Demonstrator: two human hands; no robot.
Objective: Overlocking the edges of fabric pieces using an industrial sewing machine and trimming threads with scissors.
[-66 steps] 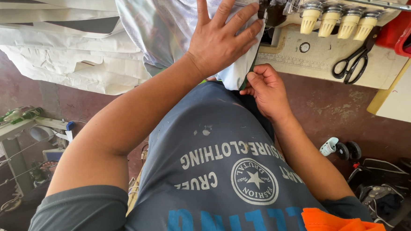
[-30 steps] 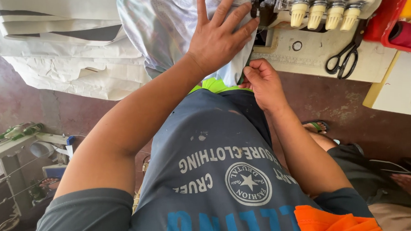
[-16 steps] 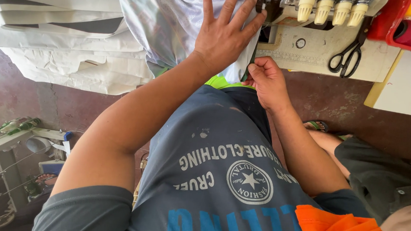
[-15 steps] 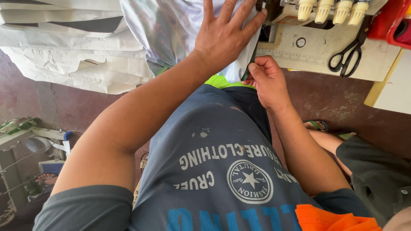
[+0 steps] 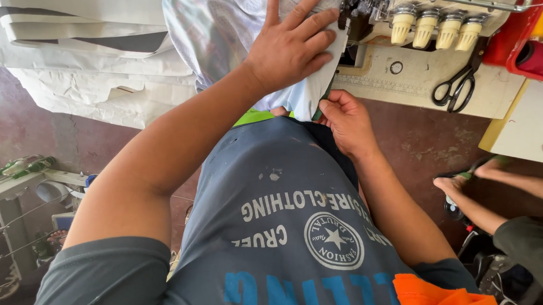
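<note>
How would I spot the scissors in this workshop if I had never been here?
Find the cream sewing machine at the top, where the person's left hand presses pale fabric flat. Just right of its four cream thread cones, the scissors lie on the machine's bed. They are the only black, loop-handled tool there, beside a red tray.

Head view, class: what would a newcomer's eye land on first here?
The left hand lies spread flat on pale shimmery fabric at top centre, while the right hand pinches its edge just below the sewing machine. Black scissors lie on the machine table to the right.
</note>
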